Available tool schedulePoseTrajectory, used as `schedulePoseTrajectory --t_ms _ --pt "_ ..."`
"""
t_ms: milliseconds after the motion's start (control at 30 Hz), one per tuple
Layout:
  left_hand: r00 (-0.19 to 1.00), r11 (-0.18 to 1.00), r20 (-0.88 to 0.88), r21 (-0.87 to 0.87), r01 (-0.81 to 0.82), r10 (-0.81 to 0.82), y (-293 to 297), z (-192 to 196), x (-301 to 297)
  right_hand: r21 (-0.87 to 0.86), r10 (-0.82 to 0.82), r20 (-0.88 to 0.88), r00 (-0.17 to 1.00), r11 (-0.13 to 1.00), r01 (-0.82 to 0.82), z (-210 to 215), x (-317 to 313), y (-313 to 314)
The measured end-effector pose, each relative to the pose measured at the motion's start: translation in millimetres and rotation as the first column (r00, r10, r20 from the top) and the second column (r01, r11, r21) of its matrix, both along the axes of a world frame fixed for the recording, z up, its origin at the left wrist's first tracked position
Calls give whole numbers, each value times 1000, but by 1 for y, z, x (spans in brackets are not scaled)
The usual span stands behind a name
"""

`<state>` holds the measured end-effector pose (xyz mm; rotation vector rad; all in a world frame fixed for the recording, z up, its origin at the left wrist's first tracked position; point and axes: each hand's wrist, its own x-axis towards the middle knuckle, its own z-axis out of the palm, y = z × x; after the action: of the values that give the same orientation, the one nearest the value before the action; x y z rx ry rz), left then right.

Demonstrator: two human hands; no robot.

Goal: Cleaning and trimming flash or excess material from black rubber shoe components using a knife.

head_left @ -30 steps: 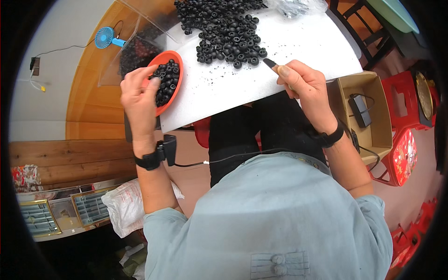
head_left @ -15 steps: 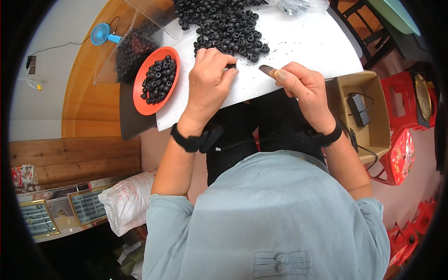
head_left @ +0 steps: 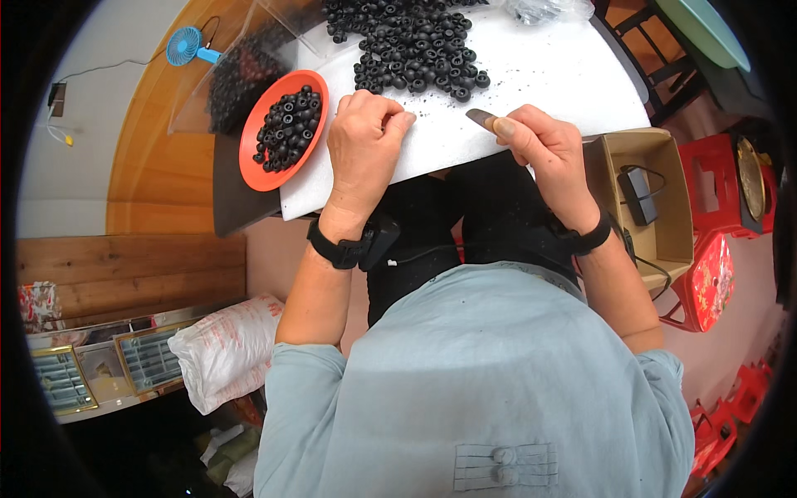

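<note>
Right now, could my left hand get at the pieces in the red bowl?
Likely yes: your left hand is just right of the bowl, the pieces lie uncovered in it, and nothing visible blocks the way.

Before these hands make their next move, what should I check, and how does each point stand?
1. Knife gripped by the right hand: ok.
2. Blade apart from the left hand: ok, a gap shows.
3. Black piece in the left fingertips: cannot tell, the fingers hide it.
4. Pieces inside the orange bowl's rim: ok.
5. White surface free of dark crumbs: not ok, crumbs are scattered there.
</note>
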<state>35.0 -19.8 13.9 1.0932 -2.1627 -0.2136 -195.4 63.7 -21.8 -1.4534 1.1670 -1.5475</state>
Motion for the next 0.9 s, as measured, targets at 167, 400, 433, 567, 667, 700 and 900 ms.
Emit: schedulePoseTrajectory --t_ms 167,400,433,567,667,700,900 --pt "996 991 42 -104 85 -81 2 5 1 -8 -49 -85 995 999 49 -1 2 0" --pt "993 984 120 -179 9 13 -2 -1 4 -33 -51 -130 990 998 47 -2 3 0" --pt "981 967 195 -252 39 11 -3 0 3 -30 -55 -123 991 998 52 -1 4 0" --pt "945 953 322 -297 53 48 -7 5 -7 -8 -89 -172 981 996 89 3 6 1" --pt "942 960 329 -277 27 68 -15 5 -4 7 -92 -205 974 995 95 12 7 2" --pt "988 995 150 -82 56 -43 -12 7 -3 6 -99 -207 973 995 102 15 6 4" --pt "797 750 -603 539 384 25 15 15 -9 -121 -284 -352 892 959 258 36 6 0"
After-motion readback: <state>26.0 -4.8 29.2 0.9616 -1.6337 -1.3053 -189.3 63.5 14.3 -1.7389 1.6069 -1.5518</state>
